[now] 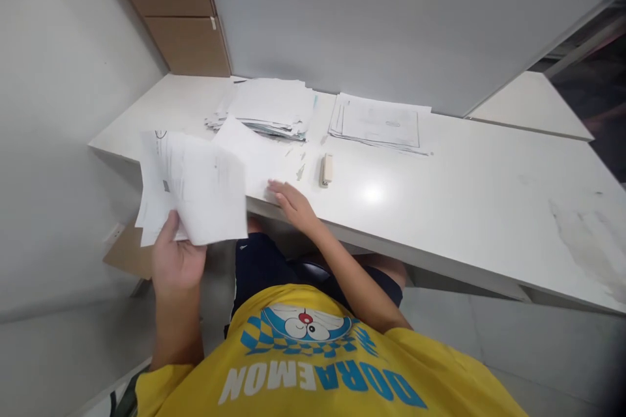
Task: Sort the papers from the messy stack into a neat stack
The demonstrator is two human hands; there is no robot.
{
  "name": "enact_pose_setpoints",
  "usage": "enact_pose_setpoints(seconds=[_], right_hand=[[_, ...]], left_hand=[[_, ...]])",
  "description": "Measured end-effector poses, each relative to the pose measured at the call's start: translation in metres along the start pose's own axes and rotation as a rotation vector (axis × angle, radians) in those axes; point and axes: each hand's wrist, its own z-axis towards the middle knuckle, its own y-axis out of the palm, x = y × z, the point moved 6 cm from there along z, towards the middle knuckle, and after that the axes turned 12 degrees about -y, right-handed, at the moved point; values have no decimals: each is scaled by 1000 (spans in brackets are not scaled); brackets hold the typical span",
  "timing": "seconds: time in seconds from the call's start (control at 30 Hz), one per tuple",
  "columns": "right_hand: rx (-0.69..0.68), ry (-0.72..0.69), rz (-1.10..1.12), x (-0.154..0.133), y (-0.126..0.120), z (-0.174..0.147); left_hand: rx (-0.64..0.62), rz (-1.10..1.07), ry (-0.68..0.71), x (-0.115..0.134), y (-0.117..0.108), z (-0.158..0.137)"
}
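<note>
My left hand grips several printed paper sheets by their lower edge, thumb on top. The sheets are fanned and curled, held up off the table's left front edge. My right hand lies at the front edge of the table with its fingers stretched out. Its fingertips are at the lower right corner of a white sheet, which is partly hidden behind the held papers; whether they press on it I cannot tell. A small beige stapler stands to the right, beyond that hand.
Against the grey panel sits a thick, uneven paper stack, with a thinner paper pile to its right. The white table runs far to the right and bears smudges. A brown cabinet stands at the back left corner.
</note>
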Motion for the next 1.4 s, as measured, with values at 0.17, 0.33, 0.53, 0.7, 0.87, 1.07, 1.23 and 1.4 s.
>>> enact_pose_setpoints(seconds=[0.17, 0.33, 0.53, 0.7, 0.87, 1.07, 1.23, 1.4], right_hand=[[97, 158, 786, -29, 0, -28], [303, 168, 846, -27, -55, -76], [946, 487, 269, 21, -130, -167], [1252, 434, -150, 13, -182, -220], [1160, 385, -314, 17, -198, -231], [1229, 365, -151, 36, -170, -228], [1183, 390, -159, 33, -163, -226], [1168, 393, -101, 20, -158, -223]], left_hand=[[-28, 126, -4, -29, 11, -2], [-64, 199, 44, -79, 46, 1], [-307, 331, -217, -183, 104, -16], [-499, 633, 33, -224, 132, -7], [-627, 970, 324, -243, 145, 1], [-612, 1054, 360, -246, 142, 13], [-575, 1105, 339, -255, 136, 23], [-604, 915, 336, -246, 116, 14]])
